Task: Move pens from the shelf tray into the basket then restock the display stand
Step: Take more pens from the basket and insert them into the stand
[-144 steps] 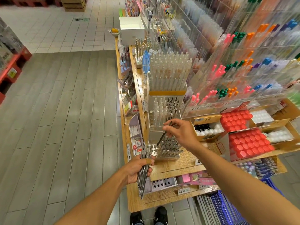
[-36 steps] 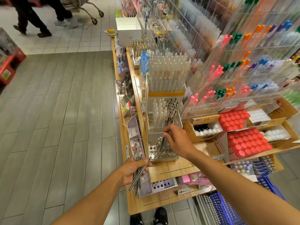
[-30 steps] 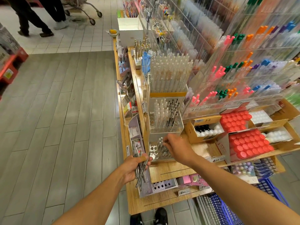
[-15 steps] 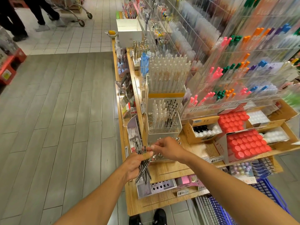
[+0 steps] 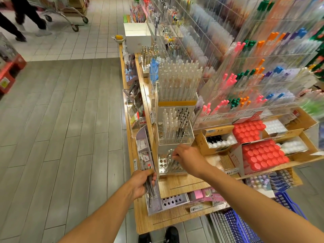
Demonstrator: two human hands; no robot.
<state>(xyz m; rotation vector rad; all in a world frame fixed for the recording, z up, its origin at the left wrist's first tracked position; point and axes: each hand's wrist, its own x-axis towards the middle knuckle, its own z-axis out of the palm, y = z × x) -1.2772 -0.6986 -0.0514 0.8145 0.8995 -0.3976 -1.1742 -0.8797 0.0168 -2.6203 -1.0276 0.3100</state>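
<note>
A clear tiered display stand [image 5: 175,137] stands on the wooden shelf; its middle tier holds white and dark pens, its lowest tier has rows of round holes with several pens in them. My right hand [image 5: 185,157] pinches a dark pen [image 5: 172,161] over the lowest tier, its tip down among the holes. My left hand [image 5: 142,183] grips a bundle of dark metallic pens [image 5: 149,187] just left of the stand, tips pointing down. A blue basket [image 5: 245,227] sits low at the bottom right.
Boxes of red-capped and white-capped items [image 5: 259,155] lie right of the stand. Acrylic racks of coloured pens [image 5: 245,76] rise behind. A white box [image 5: 137,35] stands at the shelf's far end. People with a shopping cart [image 5: 66,13] walk at the top left. Grey floor spreads to the left.
My right hand took a pen from the bundle in my left hand and moved back up to the stand's lowest tier. My left hand dropped slightly with the remaining pens.
</note>
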